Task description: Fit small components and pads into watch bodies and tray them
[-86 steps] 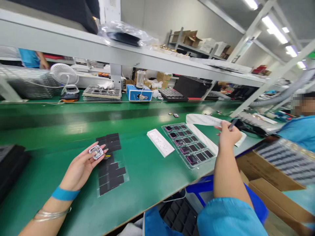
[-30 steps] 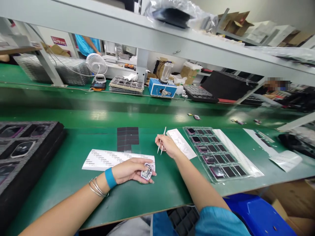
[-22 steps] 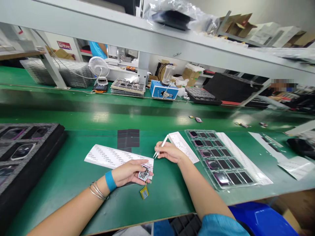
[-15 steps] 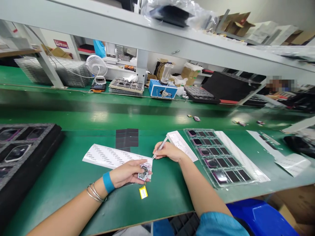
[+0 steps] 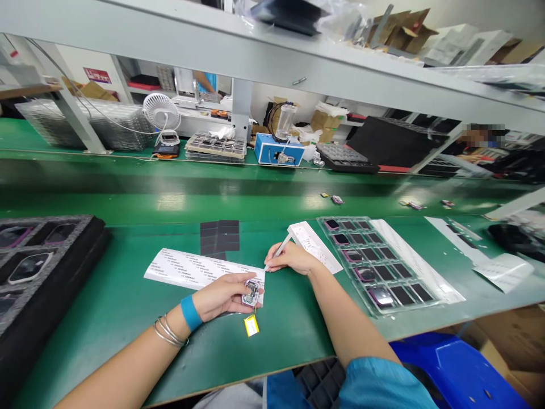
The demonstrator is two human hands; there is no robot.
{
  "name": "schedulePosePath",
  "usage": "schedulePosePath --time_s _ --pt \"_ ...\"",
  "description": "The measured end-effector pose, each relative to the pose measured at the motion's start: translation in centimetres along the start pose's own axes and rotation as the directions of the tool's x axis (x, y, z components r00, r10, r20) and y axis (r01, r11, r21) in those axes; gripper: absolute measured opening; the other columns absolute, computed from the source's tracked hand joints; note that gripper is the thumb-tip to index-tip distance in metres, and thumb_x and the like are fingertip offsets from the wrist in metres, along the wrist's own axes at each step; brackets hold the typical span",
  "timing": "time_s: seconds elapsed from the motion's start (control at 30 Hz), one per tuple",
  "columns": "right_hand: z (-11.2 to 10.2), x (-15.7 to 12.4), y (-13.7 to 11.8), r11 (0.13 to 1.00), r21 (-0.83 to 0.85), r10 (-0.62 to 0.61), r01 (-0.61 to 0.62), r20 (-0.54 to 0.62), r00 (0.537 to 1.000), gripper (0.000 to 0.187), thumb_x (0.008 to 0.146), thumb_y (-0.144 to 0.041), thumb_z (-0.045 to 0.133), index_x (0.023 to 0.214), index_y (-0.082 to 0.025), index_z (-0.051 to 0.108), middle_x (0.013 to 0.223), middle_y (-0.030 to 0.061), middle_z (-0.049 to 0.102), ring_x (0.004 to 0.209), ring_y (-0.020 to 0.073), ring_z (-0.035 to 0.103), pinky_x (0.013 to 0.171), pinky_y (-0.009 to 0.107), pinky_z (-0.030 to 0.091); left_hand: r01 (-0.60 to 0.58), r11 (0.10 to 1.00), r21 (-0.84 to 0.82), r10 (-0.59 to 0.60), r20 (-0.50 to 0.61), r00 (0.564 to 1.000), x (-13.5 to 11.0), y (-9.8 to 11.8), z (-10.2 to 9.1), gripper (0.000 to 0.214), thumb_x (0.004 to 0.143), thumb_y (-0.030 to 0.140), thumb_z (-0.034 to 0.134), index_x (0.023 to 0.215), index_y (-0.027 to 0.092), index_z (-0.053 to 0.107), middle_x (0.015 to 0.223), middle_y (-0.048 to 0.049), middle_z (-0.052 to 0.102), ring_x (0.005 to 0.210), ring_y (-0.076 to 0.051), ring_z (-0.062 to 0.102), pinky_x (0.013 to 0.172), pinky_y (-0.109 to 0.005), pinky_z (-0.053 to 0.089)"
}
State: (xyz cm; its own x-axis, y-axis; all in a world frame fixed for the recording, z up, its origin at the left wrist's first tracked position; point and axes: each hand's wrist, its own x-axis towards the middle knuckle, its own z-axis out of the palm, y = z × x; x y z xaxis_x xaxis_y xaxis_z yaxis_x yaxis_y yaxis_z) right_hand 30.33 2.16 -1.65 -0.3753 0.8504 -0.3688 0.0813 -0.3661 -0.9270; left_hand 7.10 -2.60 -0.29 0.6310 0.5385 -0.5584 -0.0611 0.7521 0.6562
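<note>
In my left hand (image 5: 225, 296) is a small watch-like device (image 5: 251, 292), its back open and its inner parts showing. A yellow-edged battery (image 5: 251, 325) dangles from it on a short wire above the green bench. My right hand (image 5: 292, 258) grips slim metal tweezers (image 5: 282, 247), whose tip points down at the right end of a white printed sheet (image 5: 200, 270). That sheet lies partly beneath my left hand. Just behind my right hand is a white card (image 5: 317, 247) with small marks on it.
To the right lies a clear tray (image 5: 370, 264) of watch cases and dark squares. Black sheets (image 5: 219, 237) lie behind the printed sheet. A thick black foam tray (image 5: 46, 272) stands at the left. Along the back are a small fan (image 5: 162, 111) and a blue box (image 5: 279, 150).
The camera view has shifted slightly. My left hand with the device and hanging battery has risen a little towards the tweezers. Both hands keep their hold. A blue-sleeved arm in the background has moved.
</note>
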Motion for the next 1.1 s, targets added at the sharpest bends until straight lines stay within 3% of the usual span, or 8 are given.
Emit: schedulePosePath --time_s 0.47,0.67,1.1 --pt "-0.3 0.1 -0.2 0.998 -0.049 0.043 -0.042 0.035 0.998 0.032 0.051 -0.029 0.084 0.071 -0.010 0.068 0.069 0.0074 0.070 0.068 0.0170 0.069 0.067 0.023 0.057 0.001 1.000 -0.008 -0.002 -0.010 1.000 -0.1 0.3 0.3 0.058 0.063 0.013 0.069 0.119 0.010 0.052 0.113 -0.0165 0.063 0.090 -0.031 0.066 0.077 -0.034 0.053" --pt "-0.3 0.0 -0.1 0.998 -0.050 0.034 -0.032 0.034 0.999 0.033 0.051 -0.029 0.084 0.072 -0.009 0.068 0.068 0.0070 0.069 0.067 0.0162 0.068 0.067 0.023 0.056 -0.012 0.999 -0.032 0.014 0.051 0.999 0.3 -0.1 0.8 0.050 0.065 0.015 0.071 0.112 0.009 0.056 0.115 -0.0193 0.062 0.091 -0.030 0.066 0.081 -0.034 0.052" --pt "-0.4 0.3 -0.3 0.998 -0.035 0.060 -0.058 0.063 0.996 0.032 0.050 -0.027 0.085 0.070 -0.009 0.068 0.067 0.0071 0.069 0.066 0.0153 0.068 0.066 0.021 0.056 -0.015 0.999 -0.039 0.015 0.020 1.000 0.4 -0.4 1.1 0.059 0.068 0.012 0.068 0.124 0.012 0.049 0.121 -0.0165 0.059 0.093 -0.029 0.066 0.082 -0.033 0.052"
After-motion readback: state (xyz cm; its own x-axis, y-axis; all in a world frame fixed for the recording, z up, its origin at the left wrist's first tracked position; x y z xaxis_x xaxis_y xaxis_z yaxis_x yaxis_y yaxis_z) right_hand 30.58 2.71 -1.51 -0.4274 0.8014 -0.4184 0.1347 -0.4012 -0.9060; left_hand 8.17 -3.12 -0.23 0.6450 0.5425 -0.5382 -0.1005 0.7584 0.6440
